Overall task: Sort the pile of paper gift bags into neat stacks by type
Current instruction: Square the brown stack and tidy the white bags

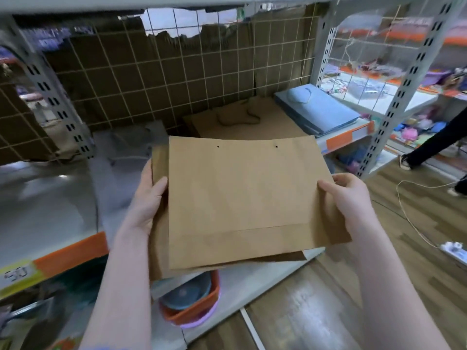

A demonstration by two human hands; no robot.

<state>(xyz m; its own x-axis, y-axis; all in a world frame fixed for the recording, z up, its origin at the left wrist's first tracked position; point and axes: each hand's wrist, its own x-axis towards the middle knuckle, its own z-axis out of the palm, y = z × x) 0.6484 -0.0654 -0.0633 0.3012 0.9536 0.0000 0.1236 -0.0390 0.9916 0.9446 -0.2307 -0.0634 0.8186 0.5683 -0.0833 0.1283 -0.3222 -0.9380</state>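
Mid-sort: we hold a few flat brown bags (242, 198) above the shelf (45, 198), left hand (146, 198) at 9 o'clock, right hand (346, 198) at 3, thumbs pinching the edges. Next, likely onto the brown stack (242, 122) at 12. Underside fingers hidden; bag count unclear.

A shop: metal shelving (394, 109) with orange price strips (68, 256) (stocked goods beyond) and wire-grid backing (177, 79).
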